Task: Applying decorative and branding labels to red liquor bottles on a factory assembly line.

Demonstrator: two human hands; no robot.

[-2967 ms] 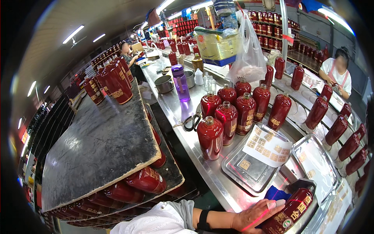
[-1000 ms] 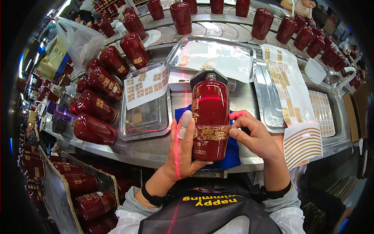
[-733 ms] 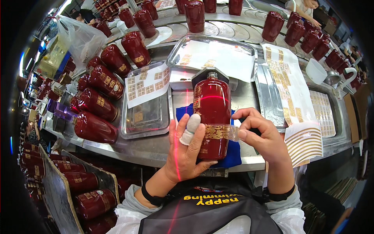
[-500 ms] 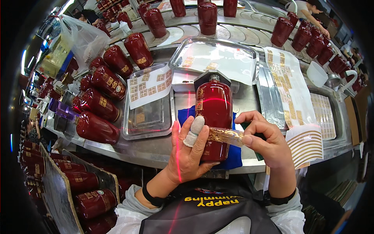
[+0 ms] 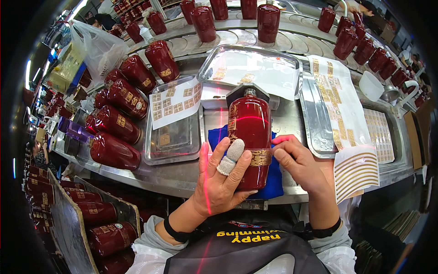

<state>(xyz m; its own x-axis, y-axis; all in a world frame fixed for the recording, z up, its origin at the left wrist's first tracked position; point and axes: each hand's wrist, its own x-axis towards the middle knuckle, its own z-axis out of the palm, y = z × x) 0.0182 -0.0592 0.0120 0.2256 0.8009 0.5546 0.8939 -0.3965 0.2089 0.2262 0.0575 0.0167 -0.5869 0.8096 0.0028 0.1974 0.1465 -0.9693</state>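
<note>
Since half a second ago, the gold-patterned film that stretched out to the right fingers has dropped from view, and a gold band [image 5: 260, 158] now lies flat around the lower front of the red bottle [image 5: 250, 114]; bottles [image 5: 268, 25] on the conveyor [image 5: 228, 37] have shifted to the right. From my remote view I see gold characters down the bottle's left flank, partly covered by the left hand [image 5: 216, 182]. Small square gold labels sit on a white sheet [image 5: 175, 109] across the left tray [image 5: 173, 158]. Off to the right I have a long sheet [image 5: 344, 96] of gold labels, a finely gridded sheet [image 5: 378, 134] and one with curved gold stripes [image 5: 357, 176]. Yellow print on the dark apron [image 5: 191, 260] reads upside down to me.

My bottle lies over a blue cloth [image 5: 276, 182], neck at a dark angular rest [image 5: 235, 95], base near the tabletop [image 5: 287, 118] edge. Bare steel shows on both sides, narrower toward the left tray; clustered bottles [image 5: 121, 121] stand beyond that.

Left fingers, slightly spread, hold the bottle's left side, thumb by its base, one finger in a pale fabric sleeve. On the right hand [image 5: 301, 162], index and thumb reach the bottle's right side, half curled; I cannot tell whether they pinch anything.
</note>
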